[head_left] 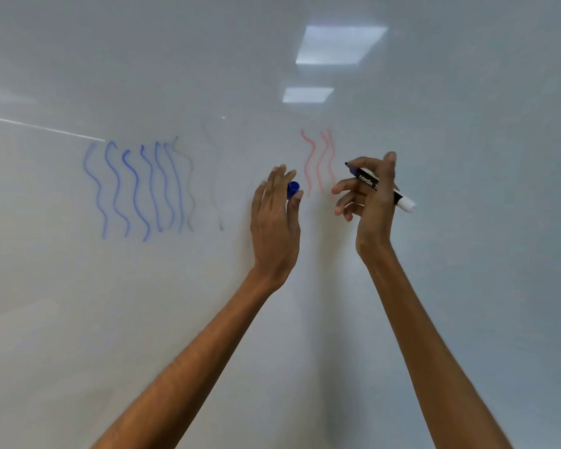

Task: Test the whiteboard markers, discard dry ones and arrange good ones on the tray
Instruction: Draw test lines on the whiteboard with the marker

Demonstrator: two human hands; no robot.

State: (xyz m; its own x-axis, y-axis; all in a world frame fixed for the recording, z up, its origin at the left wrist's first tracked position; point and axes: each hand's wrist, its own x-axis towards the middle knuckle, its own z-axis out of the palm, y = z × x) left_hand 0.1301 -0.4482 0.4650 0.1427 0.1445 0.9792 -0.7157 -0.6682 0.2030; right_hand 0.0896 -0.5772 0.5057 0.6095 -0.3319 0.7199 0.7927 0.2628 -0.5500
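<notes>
Before the whiteboard [434,124], both hands raised — right hand [374,196] gripping marker [381,188], left hand [274,218] its cap [293,189].

Two bare arms reach up, side by side.

The left hand [274,218] shows its back, its fingers [280,179] curled round something small. The right hand [371,196] pinches something with thumb and first finger; the other fingers spread loose.

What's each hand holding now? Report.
Left hand: closed on the blue cap.
Right hand: closed on the uncapped marker.
</notes>
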